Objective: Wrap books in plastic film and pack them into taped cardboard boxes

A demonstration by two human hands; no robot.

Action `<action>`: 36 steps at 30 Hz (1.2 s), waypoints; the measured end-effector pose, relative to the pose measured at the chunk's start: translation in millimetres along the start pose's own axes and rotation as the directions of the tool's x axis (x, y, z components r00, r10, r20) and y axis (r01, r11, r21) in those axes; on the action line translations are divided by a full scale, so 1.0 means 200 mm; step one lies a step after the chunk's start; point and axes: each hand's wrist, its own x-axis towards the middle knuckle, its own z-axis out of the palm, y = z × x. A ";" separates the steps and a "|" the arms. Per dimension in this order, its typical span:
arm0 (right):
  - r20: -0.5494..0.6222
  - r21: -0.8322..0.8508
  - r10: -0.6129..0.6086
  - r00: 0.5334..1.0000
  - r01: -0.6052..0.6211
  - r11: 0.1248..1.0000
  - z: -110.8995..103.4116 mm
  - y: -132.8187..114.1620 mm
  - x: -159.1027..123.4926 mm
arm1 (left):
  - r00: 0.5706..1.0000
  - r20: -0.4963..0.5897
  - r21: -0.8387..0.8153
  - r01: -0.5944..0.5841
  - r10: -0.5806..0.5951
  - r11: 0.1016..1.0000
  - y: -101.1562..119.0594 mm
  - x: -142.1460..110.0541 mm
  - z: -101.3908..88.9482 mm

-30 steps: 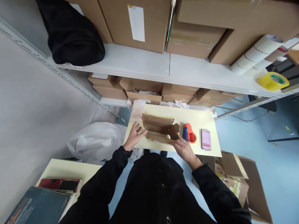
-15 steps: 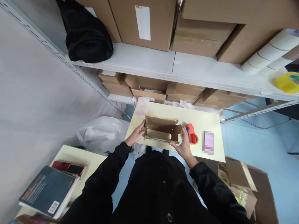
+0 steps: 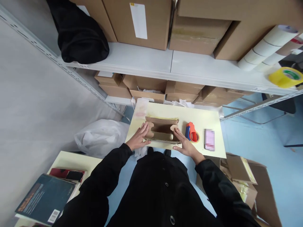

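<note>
A small open cardboard box (image 3: 163, 120) lies on the cream table in front of me, its long flaps standing up and its inside showing. At its left end my left hand (image 3: 139, 138) rests with stretched fingers on the short end flap, which leans inward. My right hand (image 3: 187, 145) is at the opposite end, fingers extended against the other short flap, thumb apart near the front edge. Just right of the box lies a red and blue tape dispenser (image 3: 192, 132) with a roll of tape, touched by neither hand.
A pinkish, blurred-out flat item (image 3: 209, 139) lies at the table's (image 3: 201, 118) right. Behind stands a shelf (image 3: 142, 64) with cartons, tape rolls and a black cloth item. Books (image 3: 46, 197) lie lower left, a white plastic bag (image 3: 100, 135) left, flattened cardboard (image 3: 265, 189) lower right.
Both hands have shifted from the box's end walls onto its short flaps, which now lean inward. The right hand has moved away from the tape dispenser. The view has shifted slightly.
</note>
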 end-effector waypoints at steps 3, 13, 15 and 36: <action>-0.047 0.034 0.014 0.999 -0.012 0.999 -0.04 0.01 0.01 | 0.999 -0.053 -0.070 -0.012 0.009 0.997 0.00 0.00 -0.01; -0.421 -0.001 0.209 0.883 -0.231 0.973 0.04 0.06 0.11 | 0.974 -0.219 -0.250 0.002 -0.058 0.968 0.01 0.03 0.04; -0.409 -0.023 0.205 0.889 -0.234 0.972 0.02 0.07 0.15 | 0.976 -0.212 -0.252 -0.007 -0.048 0.968 0.00 0.04 0.04; -0.201 -0.089 0.072 0.977 -0.092 0.992 -0.11 0.11 0.16 | 0.970 -0.215 -0.282 0.049 -0.113 0.958 -0.04 0.05 0.08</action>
